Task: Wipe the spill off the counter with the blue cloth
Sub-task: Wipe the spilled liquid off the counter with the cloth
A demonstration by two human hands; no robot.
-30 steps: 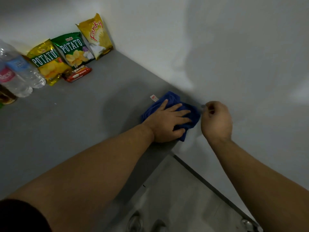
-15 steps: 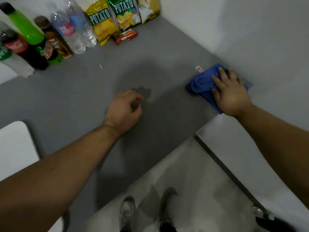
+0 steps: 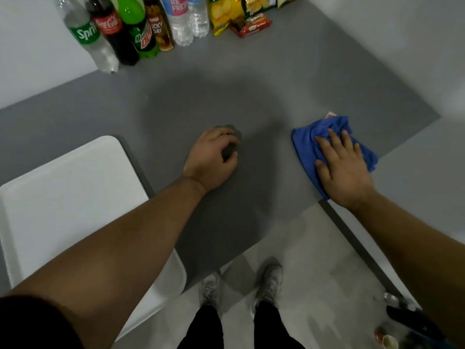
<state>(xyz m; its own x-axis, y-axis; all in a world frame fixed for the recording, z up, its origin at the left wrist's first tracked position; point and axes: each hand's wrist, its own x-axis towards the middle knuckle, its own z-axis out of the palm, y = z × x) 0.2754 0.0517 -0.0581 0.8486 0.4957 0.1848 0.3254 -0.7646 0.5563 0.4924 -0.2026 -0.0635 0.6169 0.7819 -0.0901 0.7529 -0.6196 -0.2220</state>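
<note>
The blue cloth (image 3: 308,144) lies crumpled near the right end of the grey counter (image 3: 289,79), close to its front edge. My right hand (image 3: 344,170) presses flat on the cloth with fingers spread, covering its near half. My left hand (image 3: 211,159) rests on the middle of the counter, fingers curled under, holding nothing. A broad dark shadow covers the counter around the left hand. I cannot make out a spill in it.
Several drink bottles (image 3: 113,31) stand along the back wall, with chip bags (image 3: 226,13) and a red snack pack (image 3: 251,26) to their right. A white tray-like surface (image 3: 70,197) sits at the front left. My shoes (image 3: 266,283) show on the floor below the counter edge.
One second ago my left hand lay on the cloth; it has moved to the middle of the counter and my right hand has taken its place. The view has swung left and back.
</note>
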